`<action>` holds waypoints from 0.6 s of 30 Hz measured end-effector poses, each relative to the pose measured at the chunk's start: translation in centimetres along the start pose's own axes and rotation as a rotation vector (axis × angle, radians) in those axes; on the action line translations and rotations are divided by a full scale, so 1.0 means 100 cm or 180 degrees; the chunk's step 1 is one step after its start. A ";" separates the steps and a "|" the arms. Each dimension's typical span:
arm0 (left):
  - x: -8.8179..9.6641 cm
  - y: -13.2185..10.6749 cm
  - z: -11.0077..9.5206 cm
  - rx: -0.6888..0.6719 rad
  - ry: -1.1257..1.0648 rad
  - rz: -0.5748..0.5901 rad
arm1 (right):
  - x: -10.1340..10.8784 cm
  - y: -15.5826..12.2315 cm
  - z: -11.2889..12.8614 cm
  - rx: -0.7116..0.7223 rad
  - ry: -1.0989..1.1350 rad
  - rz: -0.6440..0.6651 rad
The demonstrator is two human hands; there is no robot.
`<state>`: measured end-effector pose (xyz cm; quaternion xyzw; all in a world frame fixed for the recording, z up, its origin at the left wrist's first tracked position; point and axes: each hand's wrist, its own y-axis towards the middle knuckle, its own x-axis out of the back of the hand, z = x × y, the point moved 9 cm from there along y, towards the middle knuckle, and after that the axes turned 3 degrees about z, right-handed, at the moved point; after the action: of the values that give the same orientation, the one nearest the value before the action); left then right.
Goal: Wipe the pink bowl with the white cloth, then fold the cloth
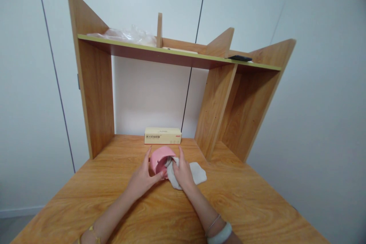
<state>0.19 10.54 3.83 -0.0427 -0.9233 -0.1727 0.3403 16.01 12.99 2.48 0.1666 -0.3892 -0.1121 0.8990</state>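
Note:
A pink hollow, rounded container [160, 154] is tilted above the desk, its opening turned toward me and to the right. My left hand [144, 177] grips it from the left, with the thumb at the lower rim. In my right hand [182, 171] is a white cloth [174, 177], part of it pushed into the container's opening. The cloth's other end spreads out to the right of the hand. My right fingertips are partly hidden by the cloth and the rim. What exact kind of container it is, I cannot tell.
Behind the hands, a cream box with printed writing [162, 136] stands at the back of the wooden desk [228, 198]. A wooden shelf unit [98, 95] rises around it. Clear plastic wrapping [130, 36] and a dark flat object [240, 58] lie on the upper shelf.

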 end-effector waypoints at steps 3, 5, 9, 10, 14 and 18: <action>-0.004 0.001 -0.006 -0.0396 -0.0539 -0.0079 | -0.003 0.002 -0.002 0.0022 0.0580 -0.0181; -0.003 0.001 -0.004 -0.0361 -0.0518 -0.0137 | -0.008 0.002 0.000 -0.0010 0.0686 -0.0101; 0.001 0.002 0.004 0.0045 0.0149 -0.0026 | -0.008 0.000 0.001 -0.0251 0.0125 0.0132; 0.001 0.002 0.003 0.0089 0.0295 0.0051 | -0.004 0.000 0.003 -0.0269 -0.0131 0.0145; 0.000 0.000 -0.006 0.0108 0.0670 0.0314 | 0.011 -0.002 0.021 0.0031 -0.1015 0.0060; 0.000 -0.002 -0.012 0.0025 0.0875 0.0416 | 0.008 -0.003 0.028 0.0290 -0.1092 0.0183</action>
<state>0.91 9.95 4.67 -0.0773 -0.8639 -0.1508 0.4742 14.52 11.83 4.67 0.1744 -0.5462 -0.0954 0.8138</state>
